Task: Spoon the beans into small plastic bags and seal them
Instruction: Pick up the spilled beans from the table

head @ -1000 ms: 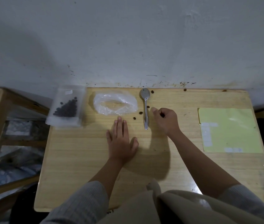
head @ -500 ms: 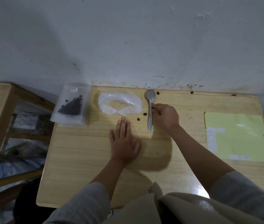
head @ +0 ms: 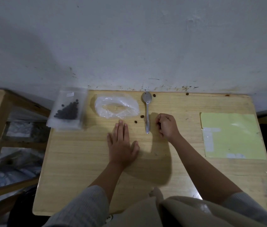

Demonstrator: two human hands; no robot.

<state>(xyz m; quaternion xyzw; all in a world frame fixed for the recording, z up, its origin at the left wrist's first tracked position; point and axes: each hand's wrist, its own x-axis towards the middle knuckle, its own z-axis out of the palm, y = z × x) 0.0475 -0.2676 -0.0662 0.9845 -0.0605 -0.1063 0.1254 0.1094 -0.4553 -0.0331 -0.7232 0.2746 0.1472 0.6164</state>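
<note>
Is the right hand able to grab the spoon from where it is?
Probably yes. The right hand sits curled just beside the spoon, whose handle lies bare on the table with nothing between them. A short sideways move should reach it.

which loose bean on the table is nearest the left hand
The bean just left of the spoon handle's lower part, beyond the left hand; the other loose beans lie farther back.

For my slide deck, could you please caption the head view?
Left hand flat on the table, right hand curled beside the spoon; loose beans lie nearby.
</note>
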